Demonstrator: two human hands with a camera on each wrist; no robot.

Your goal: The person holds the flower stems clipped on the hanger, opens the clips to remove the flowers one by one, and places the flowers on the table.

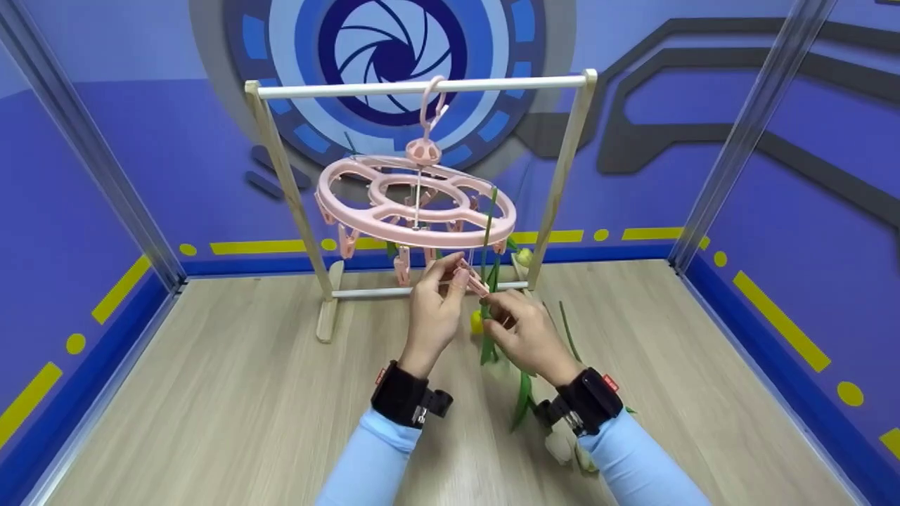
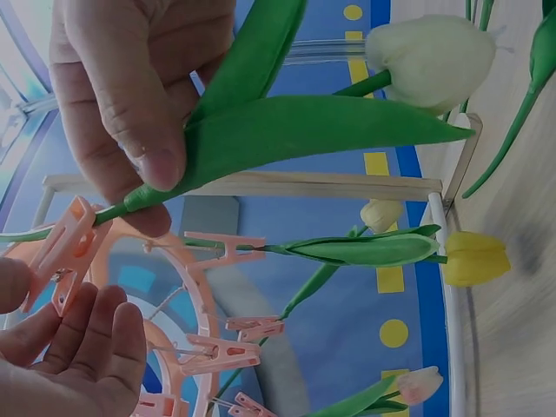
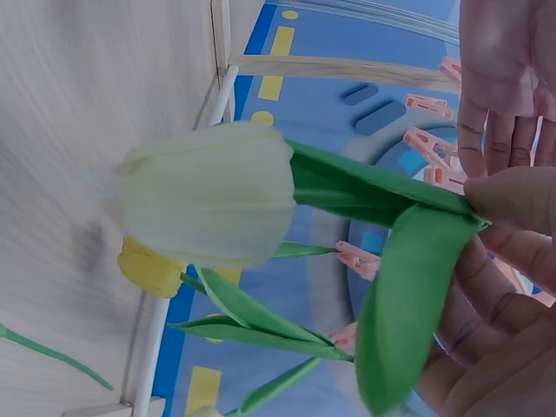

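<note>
Under the near right rim of a round pink drying hanger (image 1: 450, 237), my left hand (image 1: 431, 316) pinches a hanging pink clothespin (image 2: 62, 261) between thumb and fingers. My right hand (image 1: 532, 332) pinches the green stem of a white artificial tulip (image 3: 208, 193) just above its leaves. In the left wrist view, the stem crosses at the clothespin's mouth, and its thin end extends past it. The flower hangs head down, with its broad leaves (image 2: 321, 139) below the right hand's fingers.
The hanger hooks over the white top bar (image 1: 513, 83) of a wooden stand (image 1: 283, 165). From other clothespins hang a yellow tulip (image 2: 473, 259), a cream one (image 2: 380, 214) and a pale pink one (image 2: 420, 385). More white tulips (image 1: 560, 446) lie on the table beneath the right forearm.
</note>
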